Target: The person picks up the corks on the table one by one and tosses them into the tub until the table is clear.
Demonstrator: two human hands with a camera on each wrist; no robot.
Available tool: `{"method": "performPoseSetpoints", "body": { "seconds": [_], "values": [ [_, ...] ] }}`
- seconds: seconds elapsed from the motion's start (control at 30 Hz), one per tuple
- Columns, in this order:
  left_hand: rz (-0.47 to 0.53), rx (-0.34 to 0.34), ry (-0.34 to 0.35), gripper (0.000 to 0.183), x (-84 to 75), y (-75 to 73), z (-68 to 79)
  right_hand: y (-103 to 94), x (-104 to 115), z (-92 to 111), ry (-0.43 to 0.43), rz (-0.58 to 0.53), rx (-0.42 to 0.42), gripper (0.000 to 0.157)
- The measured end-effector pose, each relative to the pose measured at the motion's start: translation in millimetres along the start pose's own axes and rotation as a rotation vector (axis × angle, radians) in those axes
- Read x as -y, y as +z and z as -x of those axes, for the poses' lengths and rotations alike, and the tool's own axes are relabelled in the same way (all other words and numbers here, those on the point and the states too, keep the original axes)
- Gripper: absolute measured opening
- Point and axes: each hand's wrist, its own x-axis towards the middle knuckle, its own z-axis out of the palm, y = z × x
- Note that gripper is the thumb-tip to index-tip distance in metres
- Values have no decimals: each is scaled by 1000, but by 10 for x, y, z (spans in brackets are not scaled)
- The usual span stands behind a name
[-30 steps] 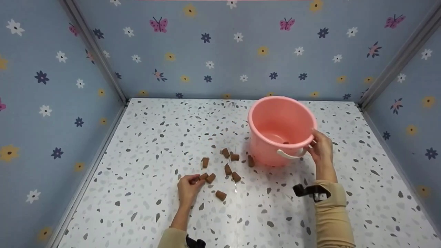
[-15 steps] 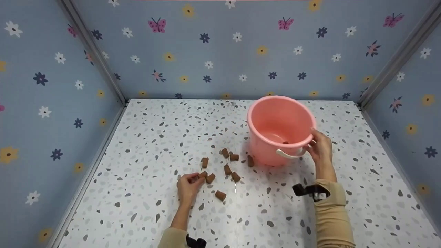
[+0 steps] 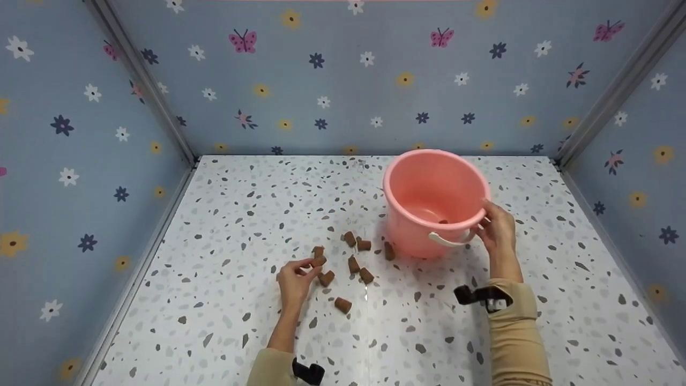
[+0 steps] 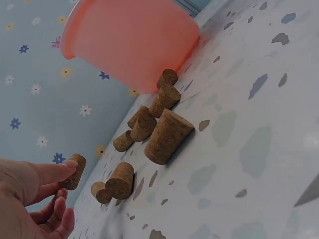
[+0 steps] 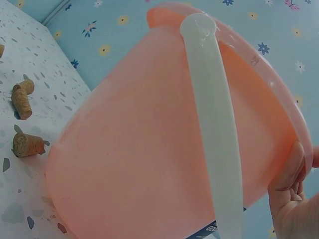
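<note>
Between thumb and fingertips my left hand [image 3: 294,279] pinches a tapered cork stopper [image 4: 74,173], raised off the tabletop in the left wrist view. Several more cork stoppers [image 3: 366,275] lie loose between this hand and a pink bucket [image 3: 410,233]. My right hand [image 3: 498,229] grips the bucket's rim on its right side, and the bucket leans slightly toward me. Low inside it, a small brown piece [image 3: 443,221] shows, mostly hidden by the near rim. The white handle [image 5: 212,109] hangs down the bucket's near side.
The speckled white tabletop [image 3: 225,214] is bounded by flowered blue panels [image 3: 343,80] at the back and both sides, with grey metal strips at the corners. One cork [image 3: 343,305] lies nearest to me, apart from the others.
My left hand has taken a cork stopper from beside another one and lifted it slightly up and away from me. The right hand and bucket have stayed put.
</note>
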Motion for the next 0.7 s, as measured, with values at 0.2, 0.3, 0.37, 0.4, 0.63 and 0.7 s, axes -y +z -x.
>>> {"method": "performPoseSetpoints", "body": {
  "seconds": [0.2,0.3,0.37,0.4,0.63,0.7],
  "values": [
    [35,18,43,21,-111,45,-35,-98,-75,-138,-25,-35,45,16],
    [56,27,64,20,-175,75,-53,-89,-71,-128,-33,-28,36,16],
    [68,30,60,21,-217,97,-63,-18,-31,-33,-25,-7,-1,16],
    [78,33,62,21,-246,108,-68,-6,-23,-17,-21,-5,-4,15],
    [93,52,107,20,-462,177,-96,17,9,28,6,-15,13,13],
    [90,57,115,20,-524,191,-108,15,8,22,6,-15,10,13]
  ]
}}
